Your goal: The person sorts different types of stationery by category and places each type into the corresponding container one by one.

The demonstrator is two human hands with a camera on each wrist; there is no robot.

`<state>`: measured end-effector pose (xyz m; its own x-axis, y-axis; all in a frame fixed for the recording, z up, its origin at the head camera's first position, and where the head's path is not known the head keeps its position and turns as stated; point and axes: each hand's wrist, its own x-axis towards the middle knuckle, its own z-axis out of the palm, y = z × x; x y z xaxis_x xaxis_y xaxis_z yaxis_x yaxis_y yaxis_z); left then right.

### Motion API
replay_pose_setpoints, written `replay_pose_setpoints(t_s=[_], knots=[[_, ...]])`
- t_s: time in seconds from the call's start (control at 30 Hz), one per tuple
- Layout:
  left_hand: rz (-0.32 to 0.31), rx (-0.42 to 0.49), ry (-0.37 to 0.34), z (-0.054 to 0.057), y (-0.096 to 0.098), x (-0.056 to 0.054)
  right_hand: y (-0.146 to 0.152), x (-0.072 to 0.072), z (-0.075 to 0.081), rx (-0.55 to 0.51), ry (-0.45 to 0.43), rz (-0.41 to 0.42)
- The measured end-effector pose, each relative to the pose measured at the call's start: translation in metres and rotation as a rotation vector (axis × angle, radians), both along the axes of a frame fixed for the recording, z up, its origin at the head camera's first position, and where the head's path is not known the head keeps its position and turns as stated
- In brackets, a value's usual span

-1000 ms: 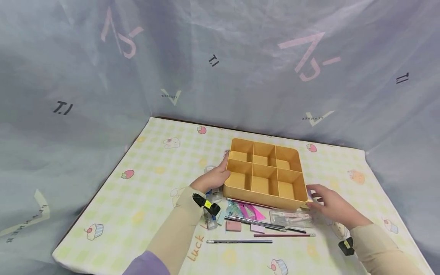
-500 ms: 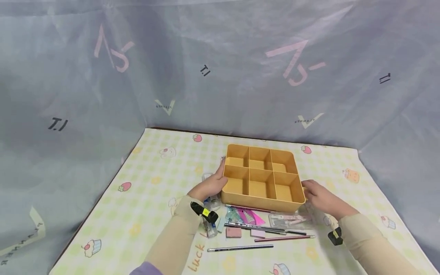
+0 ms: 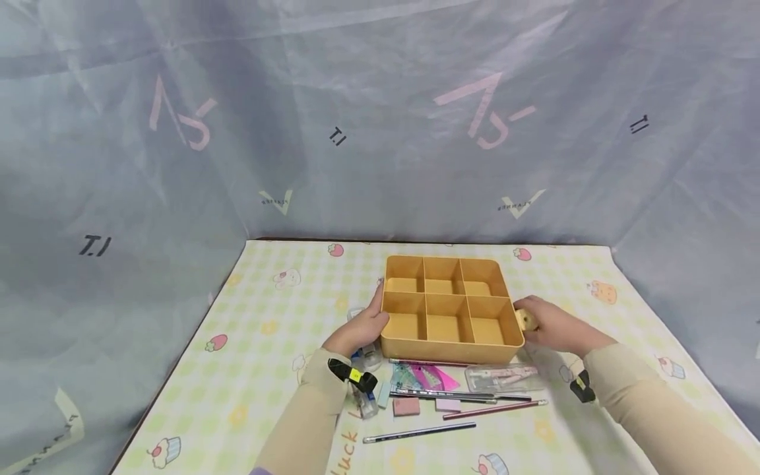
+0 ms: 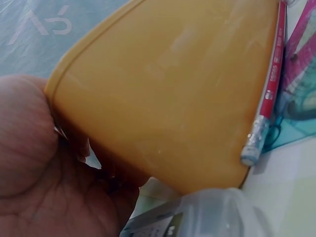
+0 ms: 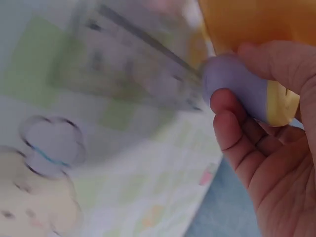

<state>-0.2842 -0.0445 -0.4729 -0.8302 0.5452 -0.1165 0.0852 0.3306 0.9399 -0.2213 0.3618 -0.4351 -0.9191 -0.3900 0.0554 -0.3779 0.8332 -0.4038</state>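
Observation:
A yellow box (image 3: 450, 353) with several compartments stands in the middle of the table. My left hand (image 3: 357, 332) grips its left side, thumb at the near-left rim; in the left wrist view the fingers curl behind the box wall. My right hand (image 3: 557, 324) is beside the box's right wall and pinches a small purple and yellow pencil sharpener (image 5: 239, 85) between thumb and fingers. In the head view the yellow end with a dark hole shows close to the wall. A red pencil (image 4: 270, 89) with an eraser tip lies along the box's near side.
In front of the box lie pink and teal rulers (image 3: 436, 378), a clear case (image 3: 501, 378), dark pencils (image 3: 418, 433), a red pencil (image 3: 493, 410) and a pink eraser (image 3: 406, 406). Clear bottle-like items (image 3: 366, 400) lie near the left wrist. A patterned cloth (image 3: 267, 396) covers the table.
My right hand has moved up along the box's right side from its near corner, and the sharpener's yellow end has come into sight. The left hand keeps its grip; the head view has shifted.

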Motion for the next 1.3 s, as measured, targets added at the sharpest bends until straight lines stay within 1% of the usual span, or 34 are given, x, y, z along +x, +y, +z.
replay_pose_setpoints(t_s=[0.1,0.23,0.33,0.43,0.53,0.6,0.73,0.9,0.97,1.03,1.2,1.3], knots=[[-0.001,0.001,0.011,-0.002,0.0,0.0,0.005,-0.005,0.015,0.005,0.097,0.01],[0.005,-0.012,0.019,-0.002,0.0,0.001,0.003,-0.007,0.043,0.02,0.156,-0.039],[0.005,-0.025,0.025,-0.003,0.0,0.001,-0.005,-0.006,0.059,0.017,0.156,-0.062],[0.002,-0.012,0.031,-0.004,-0.001,0.001,-0.019,-0.005,0.065,0.016,0.137,-0.027],[0.003,-0.007,0.026,-0.004,-0.001,0.001,-0.036,-0.005,0.061,0.03,0.106,0.026],[0.009,-0.016,0.021,-0.004,-0.002,0.002,-0.046,-0.007,0.055,0.035,0.078,0.055],[0.012,-0.04,0.023,-0.005,-0.002,0.001,-0.062,-0.011,0.042,0.049,0.014,0.066],[0.016,-0.053,0.012,-0.004,-0.001,0.001,-0.073,-0.018,0.026,0.15,0.036,0.069],[0.015,-0.057,0.01,-0.004,-0.001,0.001,-0.076,-0.019,0.021,0.18,0.049,0.062],[0.009,-0.047,0.016,-0.005,0.0,0.0,-0.078,-0.019,0.019,0.185,0.053,0.047],[-0.004,-0.019,0.028,-0.006,0.0,-0.002,-0.082,-0.018,0.013,0.133,0.037,-0.002],[-0.003,-0.017,0.027,-0.006,0.0,-0.002,-0.084,-0.019,0.008,0.113,0.034,-0.032]])
